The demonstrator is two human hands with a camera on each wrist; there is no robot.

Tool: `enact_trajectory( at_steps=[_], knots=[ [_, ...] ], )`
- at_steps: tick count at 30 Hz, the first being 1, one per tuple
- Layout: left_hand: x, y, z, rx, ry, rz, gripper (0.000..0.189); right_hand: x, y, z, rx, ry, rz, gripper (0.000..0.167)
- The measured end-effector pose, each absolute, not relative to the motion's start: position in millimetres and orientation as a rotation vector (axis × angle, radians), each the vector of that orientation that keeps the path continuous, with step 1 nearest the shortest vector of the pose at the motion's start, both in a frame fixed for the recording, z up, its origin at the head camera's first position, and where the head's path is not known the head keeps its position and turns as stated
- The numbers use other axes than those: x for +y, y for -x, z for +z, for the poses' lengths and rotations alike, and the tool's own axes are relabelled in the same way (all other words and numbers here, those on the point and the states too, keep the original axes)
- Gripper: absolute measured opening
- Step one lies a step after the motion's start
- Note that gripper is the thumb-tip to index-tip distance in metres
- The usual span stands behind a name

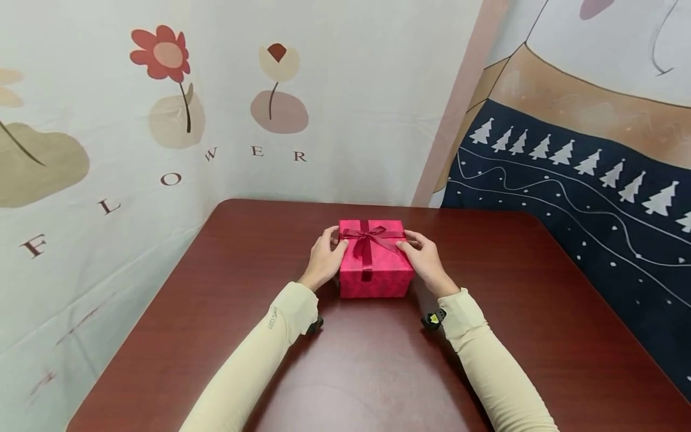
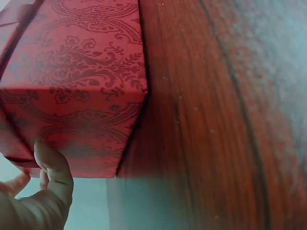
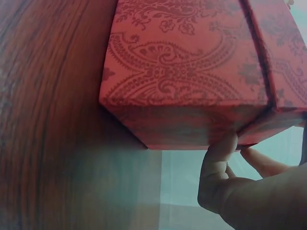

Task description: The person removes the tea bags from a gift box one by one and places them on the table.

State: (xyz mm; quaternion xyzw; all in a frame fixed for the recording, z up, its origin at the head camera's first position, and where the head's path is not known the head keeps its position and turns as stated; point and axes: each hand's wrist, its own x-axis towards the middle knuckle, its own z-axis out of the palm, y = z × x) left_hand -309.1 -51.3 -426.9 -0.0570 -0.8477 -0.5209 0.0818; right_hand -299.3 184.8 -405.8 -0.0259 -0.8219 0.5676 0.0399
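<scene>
Head view has the fingers (image 1: 329, 233) of the left hand (image 1: 326, 258) bent and clamped on one side of a red patterned gift box (image 1: 391, 283), while the right hand (image 1: 426, 258) grips the opposite side in the same way. Each thumb sits at a top side edge and the other fingers reach farther back, a matched hold that probably keeps the box steady and square. The dark-red ribbon bow (image 1: 366, 235) on top lies between the hands, uncovered, as both grip from the sides. The box appears to rest on the reddish-brown worktop (image 1: 216, 282), near its far edge and about midway between its left and right edges, likely so both arms can reach it equally. Pale-yellow sleeves (image 1: 245, 366) cross from the near edge; beyond the far edge hangs a flower-printed cloth (image 1: 356, 132).
</scene>
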Motion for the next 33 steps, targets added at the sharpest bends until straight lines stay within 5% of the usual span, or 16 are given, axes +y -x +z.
enact_trajectory(
  at_steps=[33],
  knots=[
    [-72.2,301.3,-366.6,-2.508,0.228,-1.512,0.054,157.8,286.5,-353.0,-2.337,0.108,1.880,0.049]
  ],
)
